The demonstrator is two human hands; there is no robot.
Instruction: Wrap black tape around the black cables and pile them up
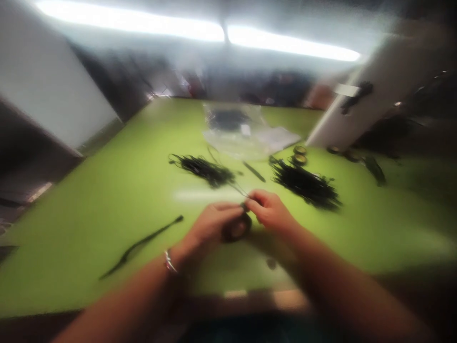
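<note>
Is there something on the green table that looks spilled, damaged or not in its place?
Nothing stands out as spilled or damaged, though blur hides detail. One dark cord lies alone beside the left hand, apart from the black bundles.

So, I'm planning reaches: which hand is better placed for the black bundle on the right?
Probably the right hand: it's nearer that bundle. The left hand is farther, at the dark roll. Both look occupied.

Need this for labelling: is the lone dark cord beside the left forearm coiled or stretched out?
Stretched out: the cord lies in one long, slightly bent line on the green table.
</note>
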